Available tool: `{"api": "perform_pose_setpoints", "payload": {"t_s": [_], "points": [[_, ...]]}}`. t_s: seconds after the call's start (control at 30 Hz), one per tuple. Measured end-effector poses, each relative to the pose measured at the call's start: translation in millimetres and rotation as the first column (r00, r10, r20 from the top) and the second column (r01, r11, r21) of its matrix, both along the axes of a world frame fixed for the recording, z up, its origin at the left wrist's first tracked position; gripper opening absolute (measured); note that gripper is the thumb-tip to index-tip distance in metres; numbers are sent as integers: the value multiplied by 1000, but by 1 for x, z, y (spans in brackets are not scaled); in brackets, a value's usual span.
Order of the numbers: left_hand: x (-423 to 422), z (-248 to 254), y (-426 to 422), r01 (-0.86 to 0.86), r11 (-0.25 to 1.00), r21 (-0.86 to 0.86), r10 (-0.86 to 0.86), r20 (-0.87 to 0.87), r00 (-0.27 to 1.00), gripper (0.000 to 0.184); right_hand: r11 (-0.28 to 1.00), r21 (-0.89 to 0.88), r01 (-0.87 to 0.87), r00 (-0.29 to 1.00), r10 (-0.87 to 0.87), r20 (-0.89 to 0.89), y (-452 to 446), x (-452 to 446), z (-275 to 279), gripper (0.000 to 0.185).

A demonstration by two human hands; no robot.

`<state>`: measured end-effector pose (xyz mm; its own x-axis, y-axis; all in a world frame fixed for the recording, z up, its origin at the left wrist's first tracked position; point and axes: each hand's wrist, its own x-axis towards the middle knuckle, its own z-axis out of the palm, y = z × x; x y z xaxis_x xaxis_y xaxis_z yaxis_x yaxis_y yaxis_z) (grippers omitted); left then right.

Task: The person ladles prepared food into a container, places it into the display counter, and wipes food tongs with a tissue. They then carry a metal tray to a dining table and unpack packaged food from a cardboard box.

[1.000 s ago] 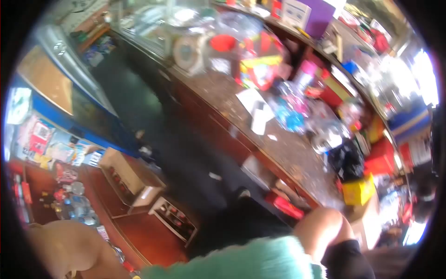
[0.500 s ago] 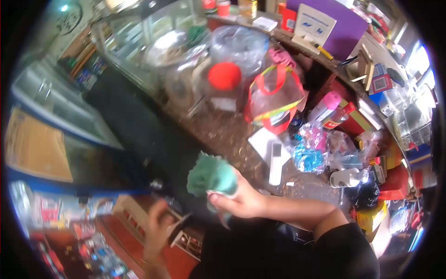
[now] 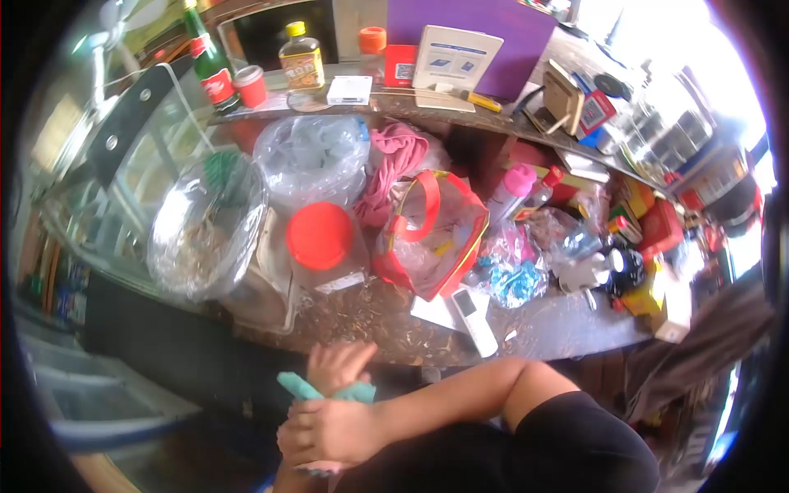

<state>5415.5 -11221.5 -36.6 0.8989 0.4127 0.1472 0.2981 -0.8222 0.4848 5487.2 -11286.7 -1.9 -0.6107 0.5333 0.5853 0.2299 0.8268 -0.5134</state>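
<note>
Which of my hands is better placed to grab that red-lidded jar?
Probably your left hand: its fingers are spread, nearer the red-lidded jar, though it may need freeing. Your right hand sits farther back, curled around the green cloth.

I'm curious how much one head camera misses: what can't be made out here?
All in the head view:
- Most of the green cloth: covered by the right hand.
- The purple board's top: cut off by the upper edge.
- The remote's button markings: too small.
- Whatever is at the far upper right: washed out by glare.
</note>
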Motion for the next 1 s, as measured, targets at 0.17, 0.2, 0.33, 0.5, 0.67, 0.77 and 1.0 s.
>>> {"api": "perform_pose_setpoints", "payload": {"t_s": [0.17, 0.2, 0.33, 0.5, 0.67, 0.77, 1.0], "points": [[-24, -19, 55, 26, -1, -1000, 478, 22, 878, 36, 917, 321, 235, 920, -317, 231, 38, -8, -42, 50], [-38, -48, 69, 238, 14, -971, 294, 232, 927, 37, 868, 357, 345, 874, -436, 214, 40, -4, -21, 54], [-41, -67, 98, 332, -825, -457, 281, 178, 943, 53, 614, 275, 739, 576, -789, 214, 34, 15, -47, 51], [-36, -11, 103, 247, -659, -710, 276, 77, 958, 49, -33, -393, 919, 74, -964, 254, -11, 23, -51, 47], [-9, -7, 77, 393, -854, -340, 351, 181, 919, 61, 665, -711, -227, -603, -670, -433, 38, -54, -42, 42], [-2, 11, 52, 423, -626, -655, 188, 399, 897, 89, 528, -818, -229, -747, -633, -200, 41, -45, -46, 44], [5, 4, 11, 728, 23, -686, -438, 647, 624, 102, -138, -877, 460, -418, -905, -77, -15, -40, -50, 47]]}}
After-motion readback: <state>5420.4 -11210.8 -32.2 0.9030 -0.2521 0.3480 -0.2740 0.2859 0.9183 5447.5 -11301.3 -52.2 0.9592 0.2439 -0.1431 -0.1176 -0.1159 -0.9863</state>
